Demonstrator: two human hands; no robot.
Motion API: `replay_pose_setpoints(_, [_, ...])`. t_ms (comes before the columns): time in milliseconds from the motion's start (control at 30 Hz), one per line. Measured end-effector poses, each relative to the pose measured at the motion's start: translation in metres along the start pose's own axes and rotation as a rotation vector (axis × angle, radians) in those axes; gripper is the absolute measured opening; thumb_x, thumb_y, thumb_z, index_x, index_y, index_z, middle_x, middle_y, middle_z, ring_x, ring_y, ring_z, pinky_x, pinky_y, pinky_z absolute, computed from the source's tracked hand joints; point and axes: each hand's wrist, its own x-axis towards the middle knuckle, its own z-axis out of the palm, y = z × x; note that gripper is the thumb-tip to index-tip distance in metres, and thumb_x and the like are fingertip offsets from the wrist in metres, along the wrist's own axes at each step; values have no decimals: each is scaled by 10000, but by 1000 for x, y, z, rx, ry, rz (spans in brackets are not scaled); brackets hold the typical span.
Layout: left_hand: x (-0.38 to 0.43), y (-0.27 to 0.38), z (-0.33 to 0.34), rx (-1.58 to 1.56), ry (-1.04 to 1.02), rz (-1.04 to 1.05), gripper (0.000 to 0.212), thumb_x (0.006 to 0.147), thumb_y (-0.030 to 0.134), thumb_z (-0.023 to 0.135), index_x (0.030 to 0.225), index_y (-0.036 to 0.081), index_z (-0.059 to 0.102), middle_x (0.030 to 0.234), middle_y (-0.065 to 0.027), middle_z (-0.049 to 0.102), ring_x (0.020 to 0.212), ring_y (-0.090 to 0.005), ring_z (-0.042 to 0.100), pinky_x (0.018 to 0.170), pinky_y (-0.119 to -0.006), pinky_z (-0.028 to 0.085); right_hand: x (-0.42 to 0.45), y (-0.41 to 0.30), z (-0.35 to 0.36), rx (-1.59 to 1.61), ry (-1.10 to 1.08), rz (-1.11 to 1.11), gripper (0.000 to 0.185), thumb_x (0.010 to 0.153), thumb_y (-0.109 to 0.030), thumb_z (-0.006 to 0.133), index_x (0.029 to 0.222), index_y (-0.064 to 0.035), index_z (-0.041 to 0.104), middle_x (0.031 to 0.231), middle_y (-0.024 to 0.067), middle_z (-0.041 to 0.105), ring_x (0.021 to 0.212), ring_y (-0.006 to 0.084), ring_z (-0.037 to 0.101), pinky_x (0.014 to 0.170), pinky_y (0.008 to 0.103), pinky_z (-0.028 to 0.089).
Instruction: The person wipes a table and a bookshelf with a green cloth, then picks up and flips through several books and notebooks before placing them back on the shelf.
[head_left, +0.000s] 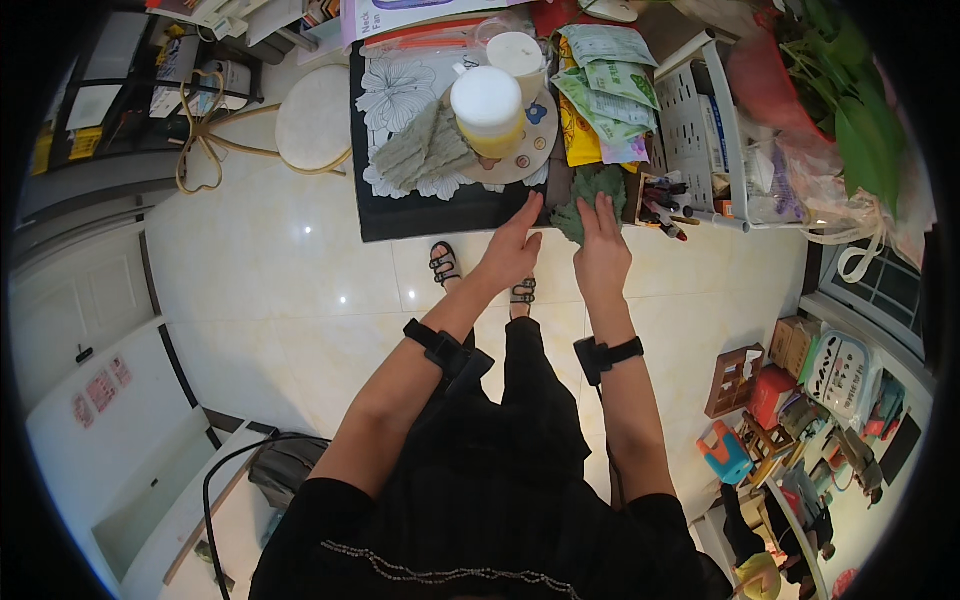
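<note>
My right hand (603, 253) has its fingers laid over a crumpled green cloth (589, 204) at the front edge of the black table (457, 215). Its thumb is hidden. Beside it, my left hand (510, 249) holds nothing; its fingertips reach the table's front edge and the thumb stands apart. Farther back, a folded grey-green cloth (424, 150) lies against a round patterned mat (541, 139). On that mat stand a white-lidded jar with yellow contents (487, 109) and a second pale lidded container (516, 56).
Green and yellow packets (611, 94) are piled at the table's right. Several pens (664, 199) stand in a holder beside a white perforated basket (686, 112). A round stool (313, 120) is at the left, and a leafy plant (862, 142) overhangs the right side.
</note>
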Motion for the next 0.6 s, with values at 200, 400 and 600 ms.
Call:
replay_pose_setpoints(200, [-8,-3,25,-18,-77,-10,722,913,-18,528,1555,85,214,1604,-150,246,1458,-267,300,1162,-307,256,-1,16,-7,104,-25,74,634,712,140,532,1295,-103,590,1408,155,533,1252,290,556,900,366,536])
replay_pose_setpoints(400, [-3,-1,20,-65,-192,-78,781,900,-25,506,1566,67,109,1585,-215,251,1428,-313,349,1132,-327,314,20,10,4,134,70,173,598,717,101,542,1265,-129,609,1375,169,561,1254,295,551,935,386,512])
replay_pose_setpoints(600, [4,-19,17,-522,-164,-212,912,902,-116,447,1571,150,-113,1545,-148,364,1394,-199,376,1075,-262,320,13,-4,9,250,81,-95,465,674,100,576,1088,-91,664,1272,150,637,1234,304,571,929,401,492])
